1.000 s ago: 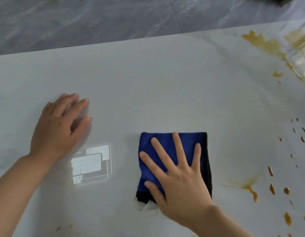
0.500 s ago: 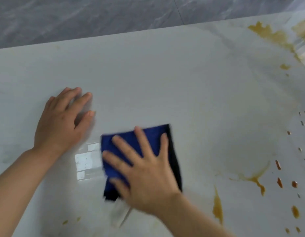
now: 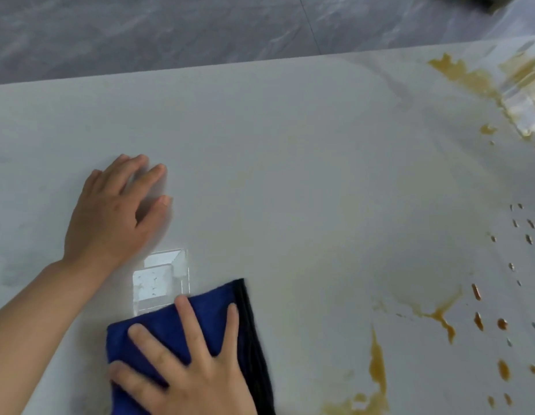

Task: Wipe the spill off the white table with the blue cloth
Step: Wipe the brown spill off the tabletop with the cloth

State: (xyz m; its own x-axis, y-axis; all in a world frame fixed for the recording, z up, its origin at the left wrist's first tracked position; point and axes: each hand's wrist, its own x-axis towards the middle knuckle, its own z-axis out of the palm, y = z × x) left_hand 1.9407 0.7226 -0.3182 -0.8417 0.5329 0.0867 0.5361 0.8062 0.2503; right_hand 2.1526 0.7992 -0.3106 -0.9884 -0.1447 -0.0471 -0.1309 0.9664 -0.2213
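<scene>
A folded blue cloth point(image 3: 212, 313) with a dark edge lies flat on the white table point(image 3: 290, 145), near the front edge. My right hand point(image 3: 194, 372) presses down on it with the fingers spread. My left hand point(image 3: 110, 211) rests palm down on the bare table, up and to the left of the cloth. Brown spill shows as streaks point(image 3: 377, 363) right of the cloth, a thin trail point(image 3: 437, 316), several drops point(image 3: 503, 369) at the right, and a large patch point(image 3: 464, 76) at the far right corner.
A bright square reflection point(image 3: 161, 280) lies on the table between my hands. The table's far edge point(image 3: 200, 67) runs across the top, with grey marbled floor point(image 3: 140, 31) beyond. A shiny transparent film point(image 3: 527, 106) lies at the far right.
My right hand has slid the cloth left and toward me across the table. A brown streak has come into view right of the cloth. My left hand has stayed planted.
</scene>
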